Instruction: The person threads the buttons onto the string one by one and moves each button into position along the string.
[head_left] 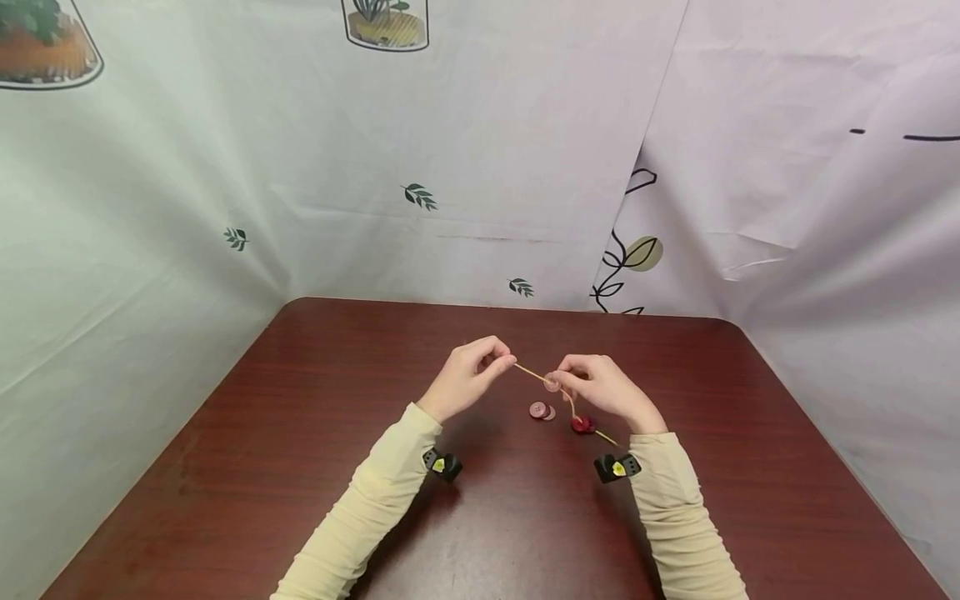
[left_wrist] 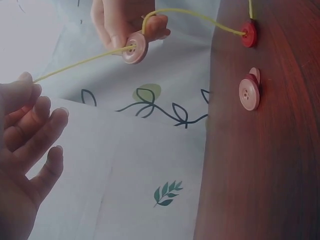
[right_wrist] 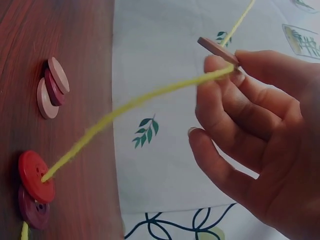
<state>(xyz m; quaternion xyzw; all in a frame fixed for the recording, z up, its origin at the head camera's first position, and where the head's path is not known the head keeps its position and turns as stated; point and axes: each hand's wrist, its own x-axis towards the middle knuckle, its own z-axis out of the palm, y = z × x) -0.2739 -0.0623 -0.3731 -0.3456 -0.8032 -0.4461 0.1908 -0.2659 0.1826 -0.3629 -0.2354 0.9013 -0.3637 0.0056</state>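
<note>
A yellow string (left_wrist: 80,66) runs taut from my left hand (head_left: 471,377) through a hole of a pink button (left_wrist: 135,48). The left thumb and forefinger pinch the string's end, other fingers loosely bent. My right hand (head_left: 603,387) pinches the pink button by its edge, above the table. Past the button, the string sags down to a red button (right_wrist: 36,176) threaded on it. Against that lies a dark purple button (right_wrist: 34,207), also on the string, whose tail comes out below. Both rest on the table beneath the right hand.
Between the hands, a small overlapping pile of loose buttons (right_wrist: 59,75), pink and dark red, lies on the dark reddish wooden table (head_left: 300,400). White printed cloth (head_left: 480,150) hangs behind the table and along its sides.
</note>
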